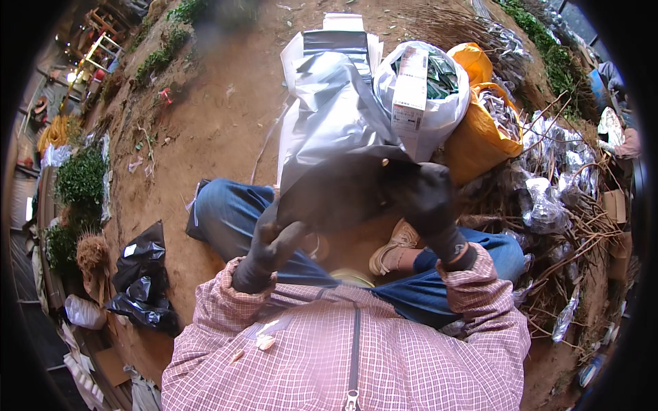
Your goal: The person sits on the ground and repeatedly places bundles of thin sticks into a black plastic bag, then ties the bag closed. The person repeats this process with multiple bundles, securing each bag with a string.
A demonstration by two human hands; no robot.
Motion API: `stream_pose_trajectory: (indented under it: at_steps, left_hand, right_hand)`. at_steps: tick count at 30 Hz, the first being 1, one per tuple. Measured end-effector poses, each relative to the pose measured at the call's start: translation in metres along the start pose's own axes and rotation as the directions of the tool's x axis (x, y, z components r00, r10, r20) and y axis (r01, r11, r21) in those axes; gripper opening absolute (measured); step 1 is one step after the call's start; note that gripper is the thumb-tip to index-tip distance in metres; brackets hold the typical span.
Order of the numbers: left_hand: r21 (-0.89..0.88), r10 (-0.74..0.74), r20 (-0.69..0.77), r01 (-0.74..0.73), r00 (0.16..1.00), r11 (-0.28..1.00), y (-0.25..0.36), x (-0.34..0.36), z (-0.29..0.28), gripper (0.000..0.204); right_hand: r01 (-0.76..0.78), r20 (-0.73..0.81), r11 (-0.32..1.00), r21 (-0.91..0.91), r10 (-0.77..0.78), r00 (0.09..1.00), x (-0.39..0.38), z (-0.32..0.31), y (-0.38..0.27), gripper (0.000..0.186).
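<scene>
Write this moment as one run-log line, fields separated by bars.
left hand: gloved, grips dark bag | right hand: gloved, grips same bag | ahead: silver bags, white sack, orange sack

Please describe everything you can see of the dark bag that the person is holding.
The dark bag looks like thin, matte black plastic, smooth with soft folds. It is held up over the person's lap, spread between both gloved hands: the left hand grips its lower left corner, the right hand its right edge. Behind it lies a grey plastic sack. Whether it holds anything is not visible.
</scene>
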State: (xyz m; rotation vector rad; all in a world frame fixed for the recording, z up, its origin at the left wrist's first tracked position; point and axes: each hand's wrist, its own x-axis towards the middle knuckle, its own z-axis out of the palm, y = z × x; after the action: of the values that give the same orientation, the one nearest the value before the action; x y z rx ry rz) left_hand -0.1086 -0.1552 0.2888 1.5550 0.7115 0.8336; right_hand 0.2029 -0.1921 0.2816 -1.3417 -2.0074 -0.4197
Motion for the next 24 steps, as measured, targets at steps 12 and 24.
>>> stream_pose_trajectory:
  at_steps: [12, 24]
  left_hand:
    - [0.545, 0.652, 0.321, -0.697, 0.687, 0.466, 0.111, 0.179, -0.012, 0.092]
    - [0.211, 0.553, 0.654, -0.827, 0.516, 0.522, 0.122, 0.191, 0.015, 0.025]
  right_hand:
    - [0.082, -0.067, 0.995, 0.060, -0.078, 0.995, 0.059, -0.031, 0.028, 0.024]
    - [-0.238, -0.349, 0.825, 0.513, 0.454, 0.820, -0.041, -0.100, 0.041, 0.021]
